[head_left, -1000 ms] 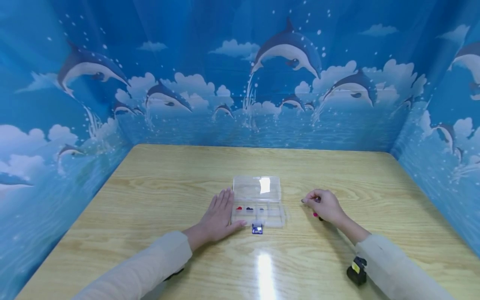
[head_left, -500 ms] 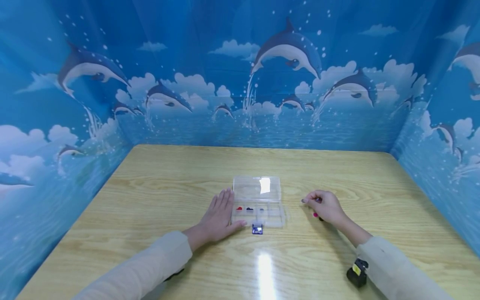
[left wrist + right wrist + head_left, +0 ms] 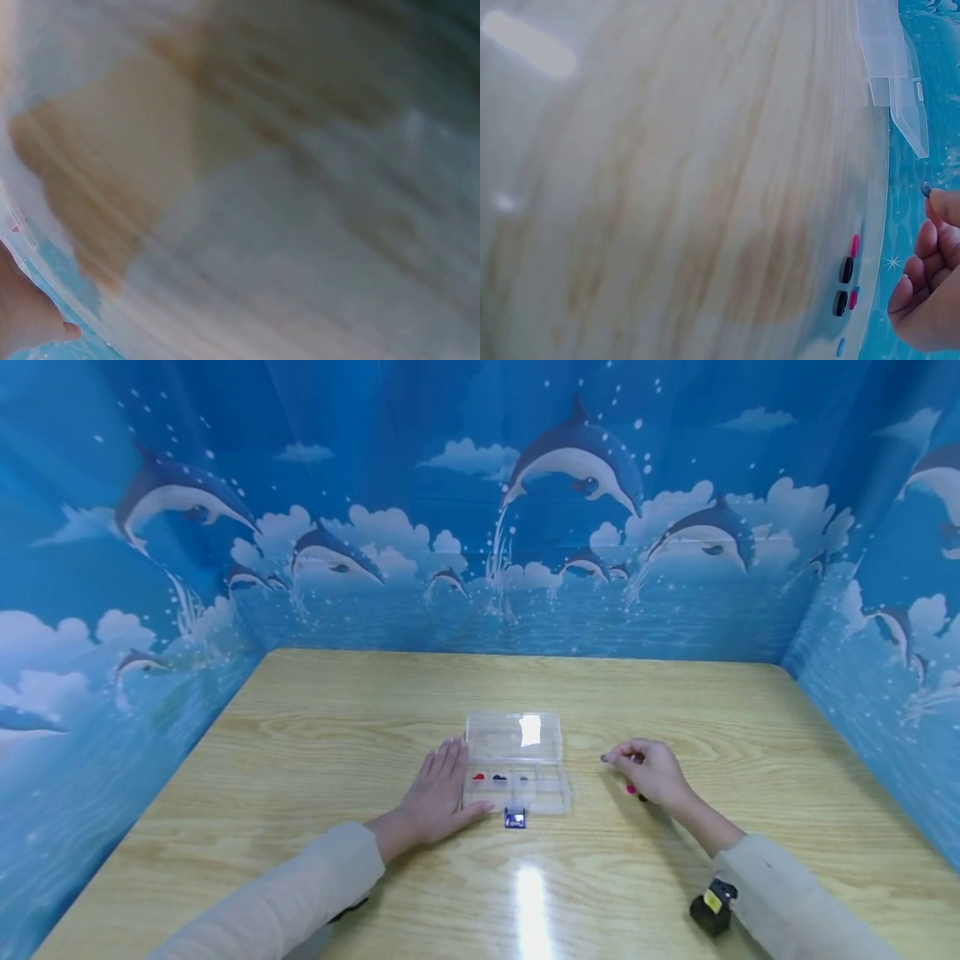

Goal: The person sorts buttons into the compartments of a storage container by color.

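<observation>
My left hand (image 3: 438, 797) lies flat with straight fingers along the left side of a clear plastic compartment box (image 3: 551, 802), its thumb at the front edge. The lid (image 3: 495, 735) is raised behind the box. Inside, the back row holds a red piece (image 3: 478, 777), a dark blue piece (image 3: 499, 777) and a greyish piece (image 3: 523, 778). Right of the box, my right hand (image 3: 651, 772) pinches a small, round, dark blue-grey button-like piece (image 3: 926, 189) between thumb and fingertip. Beneath this hand lie several pink (image 3: 855, 246), black (image 3: 846, 270) and blue (image 3: 841, 347) pieces.
A blue-and-white label or latch (image 3: 514, 818) sits at the box's front edge. The wood-grain table (image 3: 337, 710) is bordered by dolphin-print curtains (image 3: 420, 527). A black device (image 3: 712, 910) hangs at the right wrist.
The right hand, still pinching the small piece, has shifted very slightly left and up. The left hand and the box stay where they were.
</observation>
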A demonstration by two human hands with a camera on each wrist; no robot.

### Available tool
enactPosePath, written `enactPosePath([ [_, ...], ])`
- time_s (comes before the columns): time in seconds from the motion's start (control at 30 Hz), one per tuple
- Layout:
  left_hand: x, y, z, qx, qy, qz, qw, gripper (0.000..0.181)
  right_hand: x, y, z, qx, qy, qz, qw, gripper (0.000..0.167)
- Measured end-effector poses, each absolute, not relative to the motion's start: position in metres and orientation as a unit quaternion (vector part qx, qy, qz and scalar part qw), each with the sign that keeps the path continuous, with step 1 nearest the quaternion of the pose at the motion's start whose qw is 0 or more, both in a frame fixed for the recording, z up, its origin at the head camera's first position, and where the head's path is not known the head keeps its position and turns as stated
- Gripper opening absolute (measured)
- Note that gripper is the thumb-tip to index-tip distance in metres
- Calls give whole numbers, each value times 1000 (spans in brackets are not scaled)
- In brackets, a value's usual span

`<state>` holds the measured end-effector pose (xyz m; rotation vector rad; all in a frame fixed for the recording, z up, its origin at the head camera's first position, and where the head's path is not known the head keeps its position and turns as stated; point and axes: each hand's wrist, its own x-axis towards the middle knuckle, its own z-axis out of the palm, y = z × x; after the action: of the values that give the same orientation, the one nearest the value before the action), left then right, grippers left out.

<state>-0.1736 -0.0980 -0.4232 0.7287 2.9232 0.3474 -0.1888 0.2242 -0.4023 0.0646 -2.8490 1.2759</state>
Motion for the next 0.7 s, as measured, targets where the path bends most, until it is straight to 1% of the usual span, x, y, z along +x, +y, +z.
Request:
enactPosePath([
  [0.53, -174, -99, -426, 242, 962, 113, 48, 94, -187, 213, -400, 7, -902, 431, 17, 16],
  [0.7, -174, -99, -426, 242, 962, 115, 49, 94, -186, 209, -399, 12, -905, 424, 28, 16],
])
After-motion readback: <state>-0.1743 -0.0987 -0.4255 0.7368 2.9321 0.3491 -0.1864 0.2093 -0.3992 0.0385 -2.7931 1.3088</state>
